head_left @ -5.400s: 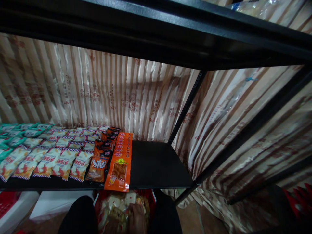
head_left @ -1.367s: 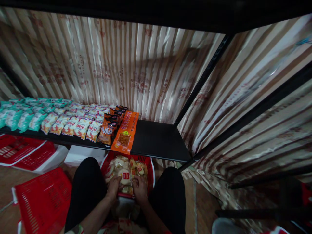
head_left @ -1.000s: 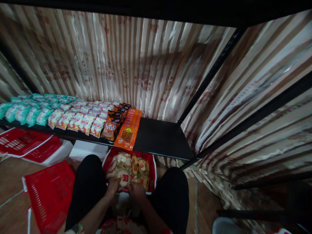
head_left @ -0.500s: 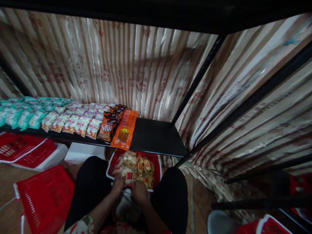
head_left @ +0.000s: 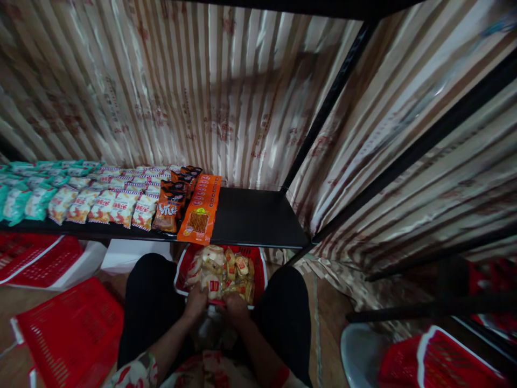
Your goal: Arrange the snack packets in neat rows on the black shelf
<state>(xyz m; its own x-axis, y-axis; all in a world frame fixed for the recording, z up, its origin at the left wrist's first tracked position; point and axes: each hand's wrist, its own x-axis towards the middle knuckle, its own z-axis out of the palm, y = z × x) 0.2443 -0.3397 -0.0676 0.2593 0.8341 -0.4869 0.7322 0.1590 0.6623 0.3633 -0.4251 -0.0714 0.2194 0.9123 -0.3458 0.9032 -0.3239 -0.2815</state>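
Observation:
Between the person's knees is a red basket (head_left: 260, 285) with a pale rim, filled with clear-wrapped snack packs (head_left: 212, 264). My left hand (head_left: 196, 303) is closed at the basket's near rim, close beside a round pack with a red label (head_left: 214, 286). At the same rim, a little to the right, my right hand (head_left: 236, 308) is closed with its fingers curled. Both hands appear to grip the basket edge; the fingertips are partly hidden. Below the hands, something greyish and shiny is too dark to make out.
A black shelf (head_left: 258, 218) spans the front, holding teal packs (head_left: 40, 200), white snack bags (head_left: 100, 206), brown-orange bags (head_left: 166, 210) and a flat orange packet (head_left: 199, 215). Red baskets (head_left: 72, 328) lie at left, another red basket (head_left: 452, 358) at right. A black post (head_left: 329, 108) rises behind.
The view has tilted and shifted slightly, so the shelf goods appear further left. Both hands stay at the basket's near rim, and the basket's contents look the same.

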